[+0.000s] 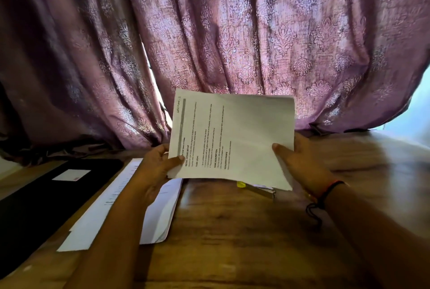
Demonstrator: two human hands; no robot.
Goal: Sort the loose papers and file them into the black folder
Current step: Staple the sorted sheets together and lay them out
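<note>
Two bare forearms reach in from the bottom edge, and both hands hold up one printed sheet point(232, 139) above a wooden worktop point(232, 242). The left hand point(160, 167) pinches the sheet's lower left corner, thumb on the printed face and fingers curled behind. The right hand point(302, 163) grips the right edge the same way, with the thumb lying across the blank part. A black and red thread band point(325, 193) circles the right wrist.

The sheet is turned sideways. Its long axis runs left to right, the page's head points left, and the lines of text run upward. A handwritten note sits in the upper left corner.

Under the sheet's lower edge, a small yellow-tipped object point(240, 184) peeks out; what it is cannot be told. Loose papers point(121, 207) lie stacked on the worktop to the left, angled from near left to far right. Just beyond them lies the black folder point(35, 200), closed, bearing a white label point(71, 175). A purple patterned curtain point(209, 32) hangs behind everything.
</note>
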